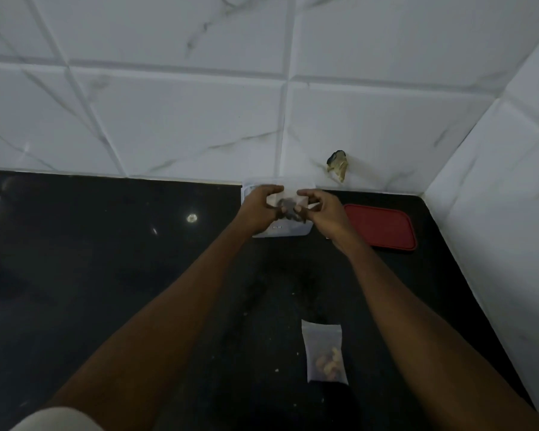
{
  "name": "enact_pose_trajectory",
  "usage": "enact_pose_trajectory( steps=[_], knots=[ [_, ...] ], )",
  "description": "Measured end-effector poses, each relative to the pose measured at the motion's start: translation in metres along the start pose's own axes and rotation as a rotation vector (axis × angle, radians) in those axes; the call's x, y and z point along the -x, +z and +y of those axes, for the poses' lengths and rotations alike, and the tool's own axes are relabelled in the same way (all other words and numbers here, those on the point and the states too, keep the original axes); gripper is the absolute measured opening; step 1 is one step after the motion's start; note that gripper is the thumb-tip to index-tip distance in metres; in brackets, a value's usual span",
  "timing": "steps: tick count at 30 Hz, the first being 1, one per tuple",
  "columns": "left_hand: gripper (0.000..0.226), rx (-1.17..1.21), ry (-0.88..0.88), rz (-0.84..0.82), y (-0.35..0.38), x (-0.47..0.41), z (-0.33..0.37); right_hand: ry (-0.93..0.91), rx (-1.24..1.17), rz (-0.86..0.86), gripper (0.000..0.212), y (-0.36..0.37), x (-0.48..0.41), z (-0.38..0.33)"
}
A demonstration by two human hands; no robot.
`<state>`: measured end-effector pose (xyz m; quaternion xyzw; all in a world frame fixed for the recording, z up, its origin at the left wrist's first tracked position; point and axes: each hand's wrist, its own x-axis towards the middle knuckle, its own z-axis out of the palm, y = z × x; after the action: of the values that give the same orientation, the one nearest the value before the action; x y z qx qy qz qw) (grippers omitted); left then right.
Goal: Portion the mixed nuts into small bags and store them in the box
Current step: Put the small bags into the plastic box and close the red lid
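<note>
A small clear bag with dark nuts inside is held between my two hands, just above the clear plastic box at the back of the black counter. My left hand pinches the bag's left side and my right hand pinches its right side. Most of the box is hidden behind my hands. A second small bag holding pale nuts lies flat on the counter near me, to the right of centre.
The box's red lid lies flat to the right of the box. White marble-look tiled walls close the counter at the back and on the right. A chipped hole shows in the back wall. Crumbs dot the black counter.
</note>
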<state>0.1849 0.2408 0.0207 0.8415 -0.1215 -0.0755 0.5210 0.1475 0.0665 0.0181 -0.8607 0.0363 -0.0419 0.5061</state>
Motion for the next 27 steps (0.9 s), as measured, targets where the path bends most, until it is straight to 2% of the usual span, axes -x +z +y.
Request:
enact_pose_trajectory(
  steps=[4, 11, 18, 27],
  knots=[
    [0.065, -0.043, -0.027, -0.016, -0.003, -0.036, 0.006, 0.02, 0.133, -0.039, 0.048, -0.012, -0.038, -0.005],
    [0.069, -0.177, -0.12, -0.068, 0.007, -0.07, -0.015, 0.038, 0.522, -0.132, 0.055, -0.001, -0.086, 0.019],
    [0.065, -0.368, -0.145, -0.134, 0.015, -0.08, -0.028, -0.142, 1.083, -0.216, 0.045, 0.008, -0.088, 0.006],
    [0.048, -0.708, -0.042, -0.215, 0.019, -0.086, -0.03, -0.23, 1.289, -0.142, 0.035, 0.012, -0.093, 0.014]
  ],
)
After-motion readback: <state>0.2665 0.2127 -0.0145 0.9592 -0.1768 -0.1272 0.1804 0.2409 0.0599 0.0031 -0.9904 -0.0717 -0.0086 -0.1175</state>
